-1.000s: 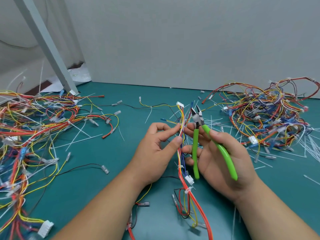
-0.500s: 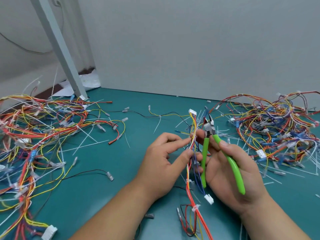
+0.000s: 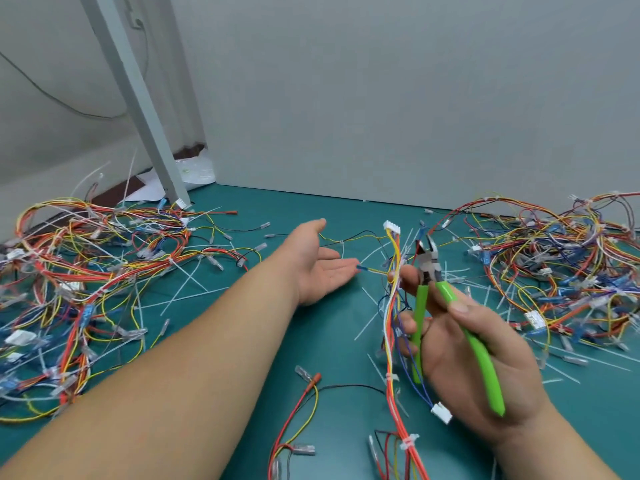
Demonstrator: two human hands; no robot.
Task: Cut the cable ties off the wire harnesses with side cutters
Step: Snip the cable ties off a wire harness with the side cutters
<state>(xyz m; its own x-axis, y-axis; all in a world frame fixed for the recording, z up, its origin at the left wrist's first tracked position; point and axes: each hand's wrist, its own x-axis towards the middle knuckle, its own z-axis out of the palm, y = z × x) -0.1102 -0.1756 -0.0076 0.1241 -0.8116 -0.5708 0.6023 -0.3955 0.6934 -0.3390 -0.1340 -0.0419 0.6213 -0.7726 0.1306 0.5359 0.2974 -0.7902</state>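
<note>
1. Green-handled side cutters (image 3: 481,358) are gripped in the right hand (image 3: 460,358), right of centre, fingers curled round the handles.
2. A wire harness (image 3: 393,327), still bound by a white cable tie (image 3: 408,441), is held by the same fingertips.
3. The left hand (image 3: 322,268) is spread palm-up at mid-frame.

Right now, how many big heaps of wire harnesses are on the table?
2. The left heap covers the table's left side; the right heap its right side. The single harness between them, held in the right hand with the side cutters, is not counted.
</note>
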